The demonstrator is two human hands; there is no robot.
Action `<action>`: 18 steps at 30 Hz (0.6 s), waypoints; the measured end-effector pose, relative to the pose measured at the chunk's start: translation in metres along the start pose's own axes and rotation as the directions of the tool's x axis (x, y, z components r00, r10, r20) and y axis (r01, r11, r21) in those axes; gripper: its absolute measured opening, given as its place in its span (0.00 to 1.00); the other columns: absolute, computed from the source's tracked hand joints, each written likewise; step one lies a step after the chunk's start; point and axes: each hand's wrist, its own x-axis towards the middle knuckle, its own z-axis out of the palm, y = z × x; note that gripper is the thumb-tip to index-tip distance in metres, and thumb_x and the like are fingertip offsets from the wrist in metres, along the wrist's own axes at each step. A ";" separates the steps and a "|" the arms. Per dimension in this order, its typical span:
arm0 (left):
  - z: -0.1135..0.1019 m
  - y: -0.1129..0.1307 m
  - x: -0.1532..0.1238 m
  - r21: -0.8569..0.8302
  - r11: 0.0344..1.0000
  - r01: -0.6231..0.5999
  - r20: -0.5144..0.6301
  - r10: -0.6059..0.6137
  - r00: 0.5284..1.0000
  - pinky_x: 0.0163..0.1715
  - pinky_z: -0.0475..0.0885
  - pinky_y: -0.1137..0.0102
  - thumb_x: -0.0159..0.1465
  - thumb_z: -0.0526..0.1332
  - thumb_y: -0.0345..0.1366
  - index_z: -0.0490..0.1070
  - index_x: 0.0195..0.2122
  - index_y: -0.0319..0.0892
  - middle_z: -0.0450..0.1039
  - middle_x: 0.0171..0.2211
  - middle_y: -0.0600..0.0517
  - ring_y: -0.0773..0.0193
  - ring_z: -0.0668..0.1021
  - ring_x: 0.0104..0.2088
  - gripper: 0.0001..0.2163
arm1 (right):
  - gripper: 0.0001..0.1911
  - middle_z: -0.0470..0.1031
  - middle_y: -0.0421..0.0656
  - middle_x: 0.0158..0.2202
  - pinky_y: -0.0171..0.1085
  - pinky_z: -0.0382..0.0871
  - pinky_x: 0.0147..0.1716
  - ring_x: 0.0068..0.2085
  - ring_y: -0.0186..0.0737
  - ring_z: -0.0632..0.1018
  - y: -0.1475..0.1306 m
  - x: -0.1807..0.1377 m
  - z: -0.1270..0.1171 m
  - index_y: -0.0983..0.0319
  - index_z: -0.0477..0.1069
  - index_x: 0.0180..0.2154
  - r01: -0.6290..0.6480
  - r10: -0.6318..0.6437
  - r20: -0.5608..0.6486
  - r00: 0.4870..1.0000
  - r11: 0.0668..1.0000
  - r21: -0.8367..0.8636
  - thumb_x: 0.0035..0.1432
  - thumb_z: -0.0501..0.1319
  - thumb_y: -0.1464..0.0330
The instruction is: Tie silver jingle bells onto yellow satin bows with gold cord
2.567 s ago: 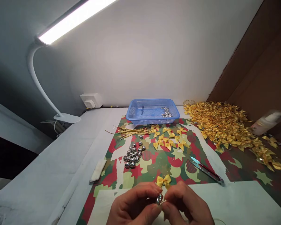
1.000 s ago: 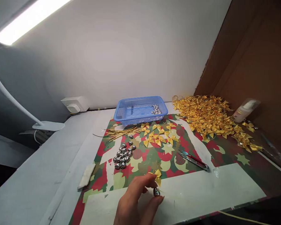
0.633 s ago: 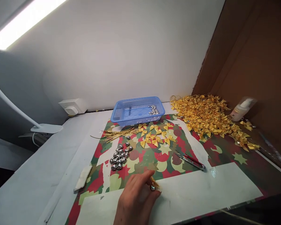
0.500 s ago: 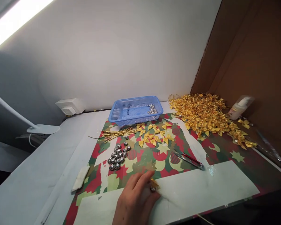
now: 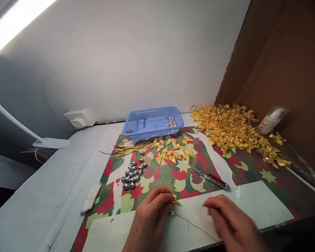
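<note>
My left hand is pinched on a small yellow bow with a silver bell hanging under it, low over the white sheet at the table's front. A thin gold thread runs from the bell toward my right hand. That hand is blurred by motion, its fingers curled near the thread's far end; whether it grips the thread is unclear. Loose silver bells lie in a cluster left of centre, with several yellow bows behind.
A blue basket holding a few bells stands at the back. A big heap of finished gold bows fills the back right. Red-handled snips lie right of centre. Gold wires, a bottle and a lamp base are nearby.
My right hand left the bow, went out of view, and has now come back in at the lower right beside the thread. My left hand kept its pinch on the bow and bell.
</note>
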 end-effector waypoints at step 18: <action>-0.016 0.009 -0.010 -0.487 0.832 0.268 -0.070 -0.343 0.937 0.32 0.74 0.72 0.67 0.61 0.37 0.70 0.33 0.47 0.68 0.29 0.57 0.65 0.75 0.30 0.05 | 0.09 0.61 0.32 0.27 0.30 0.55 0.23 0.24 0.30 0.63 -0.036 0.018 0.028 0.57 0.60 0.33 0.112 -0.169 0.271 0.948 0.970 0.215 0.66 0.54 0.74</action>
